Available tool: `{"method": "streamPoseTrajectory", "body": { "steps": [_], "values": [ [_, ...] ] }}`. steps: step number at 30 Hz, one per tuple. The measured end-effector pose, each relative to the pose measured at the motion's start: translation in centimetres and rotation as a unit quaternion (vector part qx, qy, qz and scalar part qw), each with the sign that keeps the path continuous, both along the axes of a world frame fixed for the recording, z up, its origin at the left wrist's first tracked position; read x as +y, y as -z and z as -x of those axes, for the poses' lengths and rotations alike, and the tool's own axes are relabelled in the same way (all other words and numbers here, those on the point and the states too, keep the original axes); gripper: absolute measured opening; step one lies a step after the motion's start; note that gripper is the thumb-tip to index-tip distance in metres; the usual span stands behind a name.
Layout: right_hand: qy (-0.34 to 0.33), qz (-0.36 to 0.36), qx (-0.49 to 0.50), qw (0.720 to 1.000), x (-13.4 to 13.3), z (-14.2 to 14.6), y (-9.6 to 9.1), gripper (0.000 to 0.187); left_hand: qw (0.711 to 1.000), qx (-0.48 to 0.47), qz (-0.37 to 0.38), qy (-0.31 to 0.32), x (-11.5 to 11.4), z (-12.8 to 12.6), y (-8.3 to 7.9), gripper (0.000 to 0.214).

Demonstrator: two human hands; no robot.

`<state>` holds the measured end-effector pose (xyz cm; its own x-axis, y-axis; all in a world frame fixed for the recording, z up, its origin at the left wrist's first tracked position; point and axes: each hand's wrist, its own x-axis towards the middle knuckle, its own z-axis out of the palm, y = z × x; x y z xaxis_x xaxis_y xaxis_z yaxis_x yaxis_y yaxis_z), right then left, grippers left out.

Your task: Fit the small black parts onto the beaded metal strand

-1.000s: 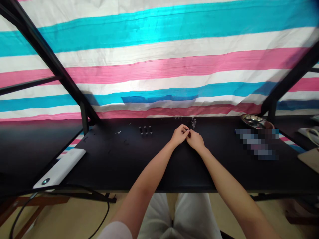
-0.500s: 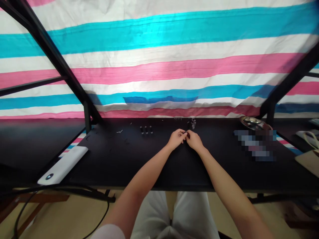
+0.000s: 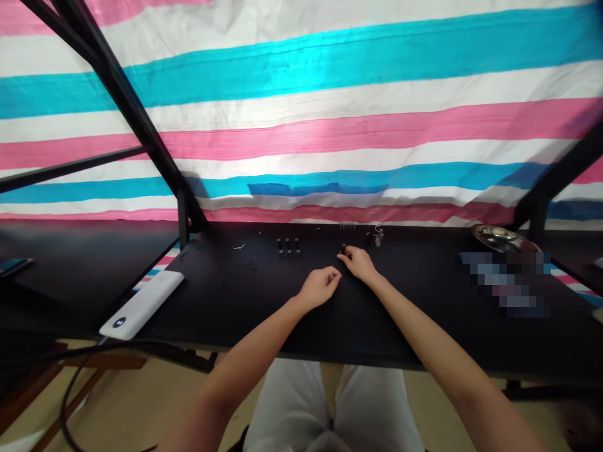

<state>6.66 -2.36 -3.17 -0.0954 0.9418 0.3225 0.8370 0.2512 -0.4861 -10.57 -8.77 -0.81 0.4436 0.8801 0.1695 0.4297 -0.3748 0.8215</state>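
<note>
My right hand (image 3: 358,263) reaches forward on the black table (image 3: 264,307), its fingertips pinched on a small dark piece (image 3: 342,251) held just above the tabletop. My left hand (image 3: 321,286) rests nearer to me, fingers loosely curled, and nothing shows in it. Three small dark upright pieces (image 3: 289,245) stand in a row to the left of my right hand. Tiny metal bits (image 3: 378,235) lie beyond it near the table's back edge.
A white power bank (image 3: 141,303) with a cable lies at the table's left front corner. A metal dish (image 3: 500,237) sits at the back right beside a blurred patch. Black frame bars rise on both sides before a striped cloth backdrop.
My hands were pinched together over something small. They have come apart: the right hand moved forward and left with the dark piece, the left hand drew back toward me.
</note>
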Motion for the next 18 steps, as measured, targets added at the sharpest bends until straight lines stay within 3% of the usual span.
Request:
{"method": "streamPoseTrajectory", "body": {
  "steps": [2,4,12,18],
  "values": [
    [-0.016,0.006,0.017,1.0,0.9,1.4,-0.2,0.022,0.995,0.049,-0.084,0.014,-0.5,-0.2,0.0,0.018],
    [-0.034,0.015,0.032,0.999,1.8,3.0,-0.3,0.023,0.99,0.073,-0.118,0.03,-1.1,-0.4,-0.2,0.02],
    [-0.092,0.019,0.059,0.994,4.9,8.0,-0.5,0.022,0.978,0.067,-0.191,0.042,-2.1,-0.2,-1.0,0.024],
    [-0.138,0.032,0.113,0.983,5.4,8.4,-0.2,0.031,0.971,0.078,-0.216,0.064,-2.4,-0.2,-1.2,0.024]
  ]
}}
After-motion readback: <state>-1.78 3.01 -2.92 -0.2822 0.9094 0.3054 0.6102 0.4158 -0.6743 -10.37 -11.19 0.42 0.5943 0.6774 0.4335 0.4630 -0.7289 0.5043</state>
